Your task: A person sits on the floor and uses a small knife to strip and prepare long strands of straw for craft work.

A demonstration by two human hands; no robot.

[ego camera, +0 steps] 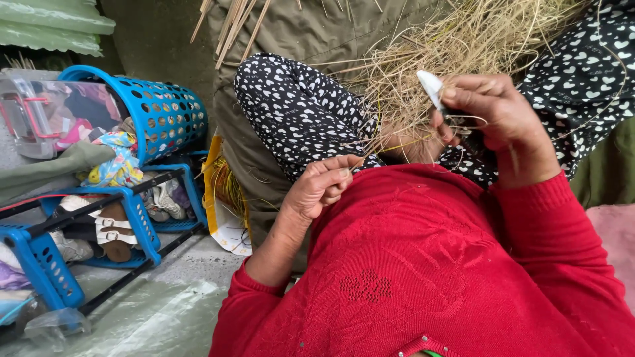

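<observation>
From the head view, the person sits with a tangle of dry straw [456, 59] heaped on the lap of heart-printed black trousers [297, 112], so loose strands stay within reach. The right hand [493, 119], raised just below the straw, is clenched around a small white-handled tool [430, 86], its white end poking up toward the fibres. The left hand [321, 188], lower and to the left of the straw, is curled with fingertips pinched together; whether a strand runs between them I cannot tell. Well left of the straw, a blue plastic basket [165, 116] lies tipped on a blue shoe rack [135, 218] above a grey concrete floor [192, 261].
</observation>
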